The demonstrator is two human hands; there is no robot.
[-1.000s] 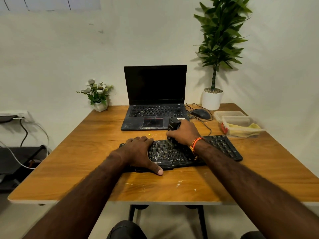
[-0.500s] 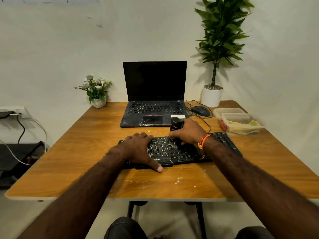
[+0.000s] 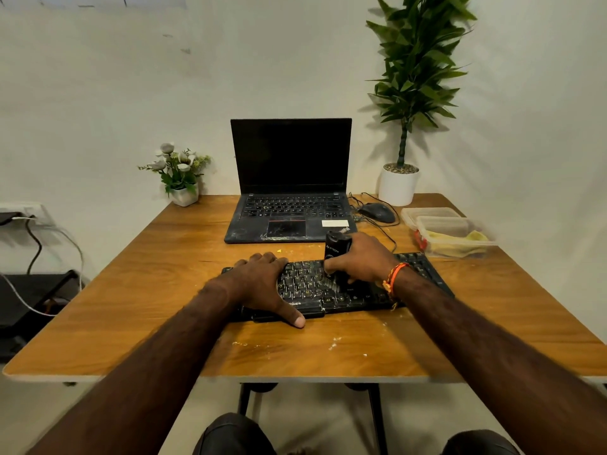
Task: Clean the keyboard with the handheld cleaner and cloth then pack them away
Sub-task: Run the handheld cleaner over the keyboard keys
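Note:
A black keyboard lies across the middle of the wooden table. My left hand presses flat on its left end, thumb over the front edge, fingers spread. My right hand is wrapped around a black handheld cleaner that stands upright with its brush end down on the keys near the keyboard's middle. A yellow cloth sits inside a clear plastic container at the right of the table.
An open black laptop stands behind the keyboard. A wired mouse, a tall potted plant and a second clear container are at back right. A small flower pot is at back left. Crumbs dot the table's front.
My right hand has slid the cleaner slightly rightwards along the keys. My left hand has stayed on the keyboard's left end.

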